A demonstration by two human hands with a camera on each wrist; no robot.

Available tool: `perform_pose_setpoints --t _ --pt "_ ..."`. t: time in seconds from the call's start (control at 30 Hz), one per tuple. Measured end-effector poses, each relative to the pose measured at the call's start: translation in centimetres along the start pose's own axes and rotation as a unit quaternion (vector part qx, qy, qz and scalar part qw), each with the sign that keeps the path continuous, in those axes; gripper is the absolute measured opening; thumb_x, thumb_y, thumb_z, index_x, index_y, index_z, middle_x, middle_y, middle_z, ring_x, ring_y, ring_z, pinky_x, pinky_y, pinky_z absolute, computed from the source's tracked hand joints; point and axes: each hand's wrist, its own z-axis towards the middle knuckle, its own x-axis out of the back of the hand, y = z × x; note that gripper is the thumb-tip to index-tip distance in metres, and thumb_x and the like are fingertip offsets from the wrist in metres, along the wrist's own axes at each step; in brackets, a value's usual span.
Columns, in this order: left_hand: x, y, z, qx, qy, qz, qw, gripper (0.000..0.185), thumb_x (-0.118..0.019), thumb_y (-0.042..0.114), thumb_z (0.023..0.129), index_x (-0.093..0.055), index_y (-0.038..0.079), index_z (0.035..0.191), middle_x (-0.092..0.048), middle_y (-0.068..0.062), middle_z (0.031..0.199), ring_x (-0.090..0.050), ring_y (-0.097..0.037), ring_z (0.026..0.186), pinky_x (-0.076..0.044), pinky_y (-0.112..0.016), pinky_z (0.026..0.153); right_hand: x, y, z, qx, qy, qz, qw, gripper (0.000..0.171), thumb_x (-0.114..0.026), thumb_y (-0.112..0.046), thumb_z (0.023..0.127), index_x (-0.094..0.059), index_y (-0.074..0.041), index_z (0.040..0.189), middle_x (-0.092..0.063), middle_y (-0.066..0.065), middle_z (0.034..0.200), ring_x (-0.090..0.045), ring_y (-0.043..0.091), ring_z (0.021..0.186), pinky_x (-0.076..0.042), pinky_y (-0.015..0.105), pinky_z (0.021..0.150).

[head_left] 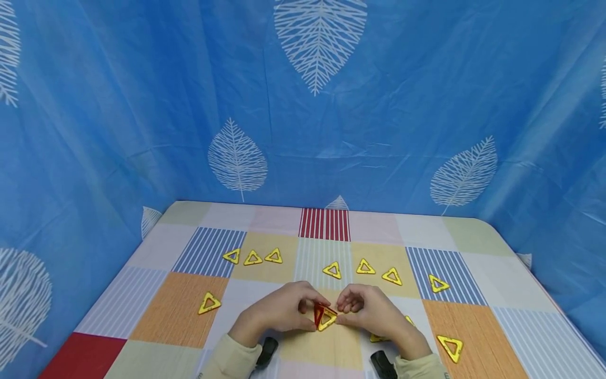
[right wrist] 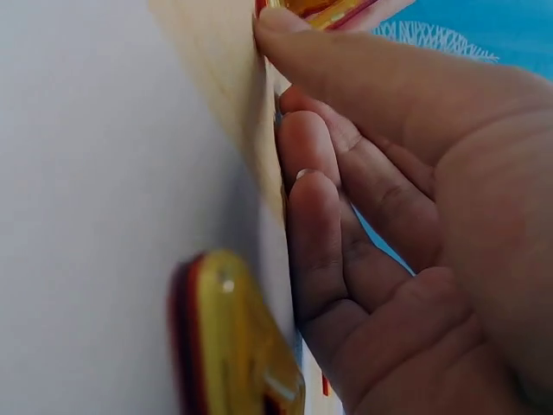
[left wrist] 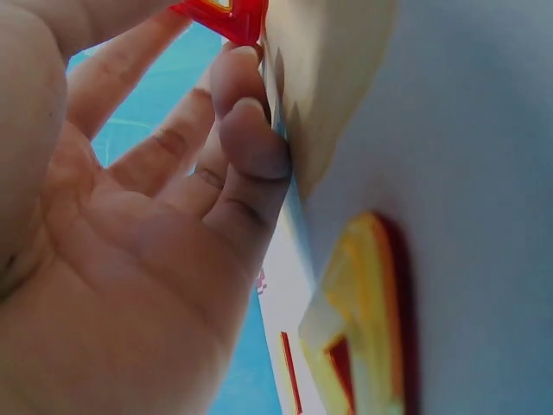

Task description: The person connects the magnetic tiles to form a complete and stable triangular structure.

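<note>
At the near middle of the table, a small joined shape of triangular frame tiles sits between the hands: a red triangular tile [head_left: 317, 311] on the left, a yellow triangular tile [head_left: 323, 326] facing me. My left hand [head_left: 284, 308] pinches the red side between thumb and index finger; in the left wrist view its red corner [left wrist: 246, 24] shows at the fingertips. My right hand [head_left: 374, 310] holds the right corner, thumb tip against the yellow tile's edge [right wrist: 341, 15] in the right wrist view. Its other fingers curl inward close to the tabletop.
Several yellow triangular tiles lie flat: a row at back left [head_left: 253, 257], others at back right [head_left: 365, 267], one left [head_left: 209, 303], one right [head_left: 450, 348]. Some lie partly under my right forearm [head_left: 379, 338]. A patchwork cloth [head_left: 161, 310] covers the table; a blue curtain [head_left: 379, 131] hangs behind.
</note>
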Motion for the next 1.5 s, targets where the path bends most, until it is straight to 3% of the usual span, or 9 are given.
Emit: perform_pose_setpoints --t 0.23,0.5,0.63,0.83,1.0,1.27,1.5 --pt "-0.5 0.2 0.1 0.022 0.014 0.023 0.9994 0.041 -0.089 0.021 0.079 -0.076 0.018 0.118 -0.055 0.013 0.089 -0.049 -0.004 0.075 -0.045 -0.021 0.065 -0.6 -0.2 0.3 -0.003 0.038 -0.024 0.999 0.016 -0.084 -0.015 0.084 -0.068 -0.012 0.087 -0.065 -0.006 0.08 -0.062 0.009 0.072 -0.053 0.027 0.065" --pt "-0.6 0.3 0.3 0.04 0.028 0.038 0.9981 0.038 -0.089 0.025 0.079 -0.076 0.017 0.114 -0.063 0.014 0.093 -0.055 -0.002 0.082 -0.049 -0.024 0.074 -0.8 -0.5 0.4 -0.026 0.055 -0.042 0.997 0.015 -0.084 -0.015 0.084 -0.068 -0.014 0.086 -0.065 -0.008 0.078 -0.062 0.009 0.07 -0.053 0.026 0.064" --pt "-0.2 0.2 0.1 0.048 0.046 0.037 0.9971 0.038 -0.09 0.026 0.078 -0.077 0.015 0.111 -0.065 0.012 0.091 -0.057 -0.003 0.081 -0.05 -0.026 0.075 -0.8 -0.9 0.8 -0.035 0.087 -0.032 0.995 0.02 -0.085 -0.015 0.082 -0.07 -0.009 0.093 -0.068 -0.004 0.085 -0.064 0.011 0.072 -0.052 0.027 0.064" --pt "0.2 -0.2 0.0 0.084 0.068 0.037 0.9935 0.039 -0.09 0.028 0.077 -0.076 0.014 0.111 -0.06 0.011 0.083 -0.053 -0.007 0.075 -0.047 -0.028 0.069 -1.0 -1.7 2.6 -0.087 0.15 -0.069 0.982 0.038 -0.088 -0.018 0.079 -0.073 -0.006 0.112 -0.069 0.001 0.097 -0.062 0.011 0.074 -0.051 0.03 0.064" --pt "0.1 -0.4 0.1 0.094 0.071 0.032 0.9925 0.037 -0.09 0.027 0.077 -0.076 0.014 0.109 -0.059 0.011 0.081 -0.052 -0.008 0.074 -0.046 -0.029 0.068 -1.2 -1.7 4.1 -0.124 0.176 -0.105 0.971 0.052 -0.088 -0.022 0.079 -0.07 -0.004 0.124 -0.07 0.005 0.107 -0.059 0.014 0.08 -0.05 0.034 0.067" --pt "-0.5 -0.4 0.4 0.092 0.069 0.015 0.9933 0.036 -0.089 0.026 0.078 -0.076 0.014 0.109 -0.06 0.011 0.083 -0.053 -0.006 0.075 -0.047 -0.029 0.069 -1.2 -1.0 4.8 -0.161 0.202 -0.12 0.959 0.047 -0.087 -0.025 0.08 -0.073 -0.001 0.118 -0.071 0.009 0.109 -0.064 0.028 0.103 -0.05 0.048 0.088" --pt "-0.7 -0.3 0.5 0.093 0.069 0.016 0.9932 0.036 -0.09 0.026 0.077 -0.077 0.016 0.109 -0.06 0.012 0.083 -0.054 -0.006 0.075 -0.046 -0.029 0.069 -1.0 -1.1 5.1 -0.17 0.213 -0.134 0.953 0.035 -0.086 -0.02 0.081 -0.077 -0.001 0.109 -0.073 0.011 0.101 -0.067 0.029 0.098 -0.052 0.047 0.085"
